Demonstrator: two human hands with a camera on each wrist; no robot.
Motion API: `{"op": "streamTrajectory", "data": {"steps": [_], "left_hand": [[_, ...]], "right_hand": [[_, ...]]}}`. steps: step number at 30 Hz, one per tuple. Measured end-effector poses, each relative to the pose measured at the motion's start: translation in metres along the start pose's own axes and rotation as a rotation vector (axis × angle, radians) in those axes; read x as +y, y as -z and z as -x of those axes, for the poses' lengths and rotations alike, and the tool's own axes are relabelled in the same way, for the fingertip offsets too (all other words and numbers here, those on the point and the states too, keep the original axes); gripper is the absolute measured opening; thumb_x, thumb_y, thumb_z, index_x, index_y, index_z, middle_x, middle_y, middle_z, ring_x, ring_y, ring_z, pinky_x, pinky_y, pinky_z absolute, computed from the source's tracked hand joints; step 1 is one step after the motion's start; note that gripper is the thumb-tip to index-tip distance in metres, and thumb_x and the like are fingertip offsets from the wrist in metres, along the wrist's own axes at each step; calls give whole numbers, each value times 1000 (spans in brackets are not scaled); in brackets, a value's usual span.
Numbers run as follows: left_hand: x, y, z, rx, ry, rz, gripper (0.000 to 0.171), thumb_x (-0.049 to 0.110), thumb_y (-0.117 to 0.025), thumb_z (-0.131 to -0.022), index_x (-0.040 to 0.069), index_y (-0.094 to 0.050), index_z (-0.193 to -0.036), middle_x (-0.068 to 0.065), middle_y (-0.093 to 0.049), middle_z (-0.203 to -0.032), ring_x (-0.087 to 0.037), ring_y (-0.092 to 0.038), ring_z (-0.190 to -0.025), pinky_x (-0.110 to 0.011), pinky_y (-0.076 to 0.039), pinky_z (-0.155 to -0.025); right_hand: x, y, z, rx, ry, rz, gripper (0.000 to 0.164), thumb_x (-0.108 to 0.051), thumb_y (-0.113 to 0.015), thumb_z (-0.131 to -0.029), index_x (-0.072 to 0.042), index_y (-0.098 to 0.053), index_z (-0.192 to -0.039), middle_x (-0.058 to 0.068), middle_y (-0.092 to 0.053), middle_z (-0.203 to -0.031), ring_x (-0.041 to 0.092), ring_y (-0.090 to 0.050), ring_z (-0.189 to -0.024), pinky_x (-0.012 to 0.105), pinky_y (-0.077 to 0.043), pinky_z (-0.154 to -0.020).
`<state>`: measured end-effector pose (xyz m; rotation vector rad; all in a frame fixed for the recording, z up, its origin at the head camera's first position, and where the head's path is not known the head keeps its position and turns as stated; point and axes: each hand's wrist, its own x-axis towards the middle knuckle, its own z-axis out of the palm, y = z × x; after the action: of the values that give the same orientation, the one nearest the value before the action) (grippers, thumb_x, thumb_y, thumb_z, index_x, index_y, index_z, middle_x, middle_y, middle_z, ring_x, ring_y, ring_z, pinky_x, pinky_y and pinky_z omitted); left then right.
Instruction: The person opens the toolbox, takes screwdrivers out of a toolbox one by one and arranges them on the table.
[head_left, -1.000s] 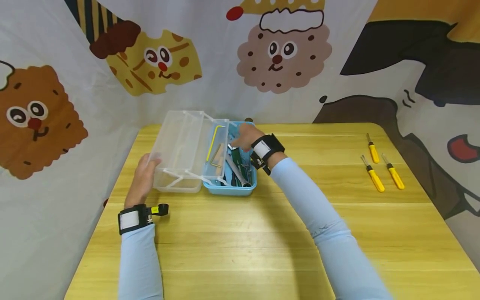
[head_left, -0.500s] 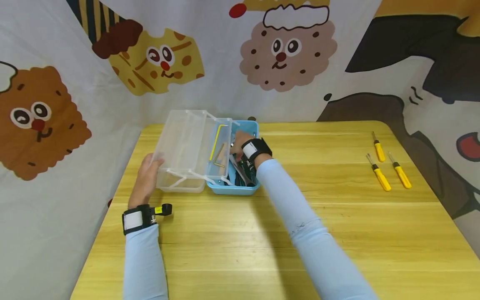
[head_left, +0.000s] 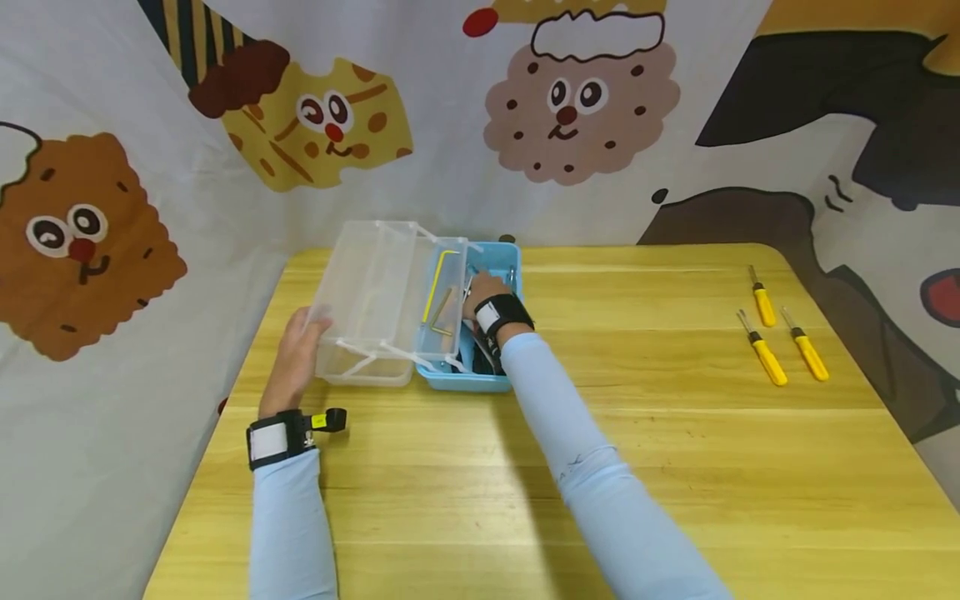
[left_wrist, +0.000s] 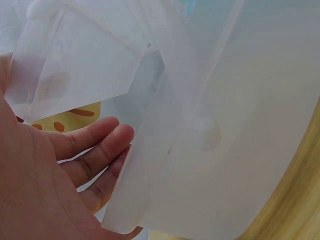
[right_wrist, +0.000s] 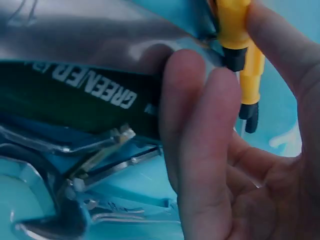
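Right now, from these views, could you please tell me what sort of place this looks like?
Probably an indoor work corner, perhaps staged: a cartoon cloth hangs behind a wood-grain table, and an open toolbox with tools inside stands on that table.

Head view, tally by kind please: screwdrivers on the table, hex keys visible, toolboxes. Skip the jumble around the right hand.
Screwdrivers: 3
Hex keys: 2
Toolbox: 1
Total: 6
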<state>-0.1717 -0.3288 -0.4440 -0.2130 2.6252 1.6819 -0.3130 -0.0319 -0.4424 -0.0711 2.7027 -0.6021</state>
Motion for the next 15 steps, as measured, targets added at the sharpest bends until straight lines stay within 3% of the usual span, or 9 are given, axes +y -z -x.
{"op": "streamTrajectory", "data": {"steps": [8, 15], "left_hand": [[1, 0, 0, -2, -12, -7, 66, 50, -34, -112, 11, -29, -165, -21, -32, -167, -41, -33, -150, -67, -24, -125], [0, -1, 1, -1, -8, -3, 65, 50, -33, -112, 11, -29, -164, -22, -36, -163, -39, -37, -145, -66, -27, -122]], "right_hand": [[-4, 6, 5, -16, -14, 21, 24, -27, -66, -101, -4, -63, -108, 12, -66, -92, 26, -63, -73, 34, -51, -58], [-5, 1, 8, 28, 130, 171, 14, -10, -56, -104, -3, -68, -102, 13, -66, -99, 24, -56, -77, 33, -47, -58]]}}
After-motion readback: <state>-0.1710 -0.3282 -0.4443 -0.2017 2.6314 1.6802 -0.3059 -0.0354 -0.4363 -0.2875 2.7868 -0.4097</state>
